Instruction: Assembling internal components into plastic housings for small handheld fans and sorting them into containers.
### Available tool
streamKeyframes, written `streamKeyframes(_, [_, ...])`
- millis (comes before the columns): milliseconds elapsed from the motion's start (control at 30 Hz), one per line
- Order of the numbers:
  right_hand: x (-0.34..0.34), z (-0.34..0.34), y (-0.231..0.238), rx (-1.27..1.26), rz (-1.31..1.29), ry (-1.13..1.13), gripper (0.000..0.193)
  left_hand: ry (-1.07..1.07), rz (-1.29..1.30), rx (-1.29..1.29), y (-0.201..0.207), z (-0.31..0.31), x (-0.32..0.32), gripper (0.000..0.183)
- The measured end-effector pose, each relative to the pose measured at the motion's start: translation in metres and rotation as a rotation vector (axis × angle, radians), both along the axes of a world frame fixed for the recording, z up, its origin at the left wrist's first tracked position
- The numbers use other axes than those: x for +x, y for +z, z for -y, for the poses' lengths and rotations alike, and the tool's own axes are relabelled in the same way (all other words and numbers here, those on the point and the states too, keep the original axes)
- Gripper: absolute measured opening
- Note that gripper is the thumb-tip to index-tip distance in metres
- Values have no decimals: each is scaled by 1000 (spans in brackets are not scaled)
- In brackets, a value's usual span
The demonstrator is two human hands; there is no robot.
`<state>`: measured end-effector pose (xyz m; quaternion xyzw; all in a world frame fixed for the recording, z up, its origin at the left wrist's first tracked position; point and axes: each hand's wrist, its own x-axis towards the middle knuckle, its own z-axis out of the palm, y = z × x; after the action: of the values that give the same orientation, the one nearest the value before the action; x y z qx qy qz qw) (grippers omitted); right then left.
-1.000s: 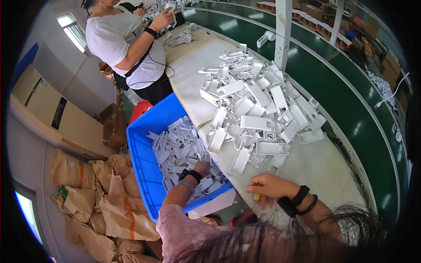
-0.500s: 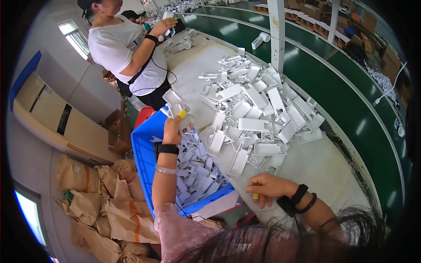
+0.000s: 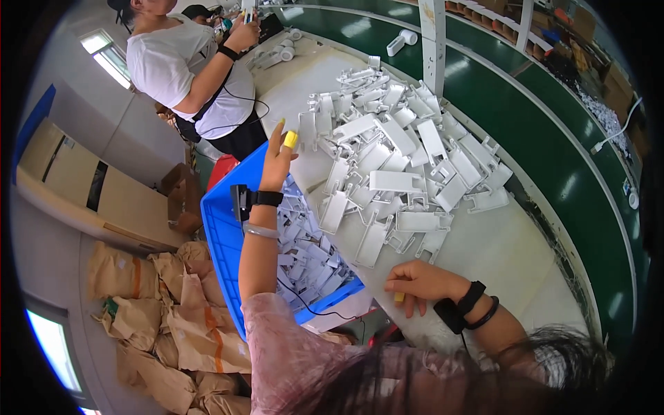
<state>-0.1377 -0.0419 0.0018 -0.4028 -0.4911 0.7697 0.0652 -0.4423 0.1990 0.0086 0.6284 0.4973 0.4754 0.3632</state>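
Note:
My left hand (image 3: 278, 160) reaches out past the far end of the blue crate, fingers stretched and holding nothing, with a yellow cover on one fingertip. Just right of those fingers, a white plastic housing (image 3: 307, 130) stands at the left edge of a heap of similar white plastic housings (image 3: 395, 181) on the table. Under my left forearm, the blue crate (image 3: 220, 216) is full of small white plastic parts (image 3: 304, 252). At the near side of the table my right hand (image 3: 430, 285) rests with loosely bent, parted fingers, a yellow cover showing on one, and grips nothing.
Across the table (image 3: 508, 277) stands a person in a white shirt (image 3: 169, 66), hands on a white part. A green conveyor (image 3: 553, 180) curves along the right, behind a white post (image 3: 431, 48). Brown paper sacks (image 3: 207, 332) pile up at lower left. A cable hangs by the crate.
My left hand has let go of the white housing it held over the crate; the piece now stands at the heap's left edge. My right hand has barely moved.

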Motion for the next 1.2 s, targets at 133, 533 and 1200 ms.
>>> streamKeyframes(133, [0,-1,0,-18,-10,6,26,84,258,-67,-30,29,-53,53])
streamKeyframes(533, [0,0,-8,-29,-40,5,26,147,-1074,-800,-271,148,-237,32])
streamKeyframes(1200, [-1,2,-1,-41,-44,-24,26,-287,-78,-1373,-212,170,-95,57])
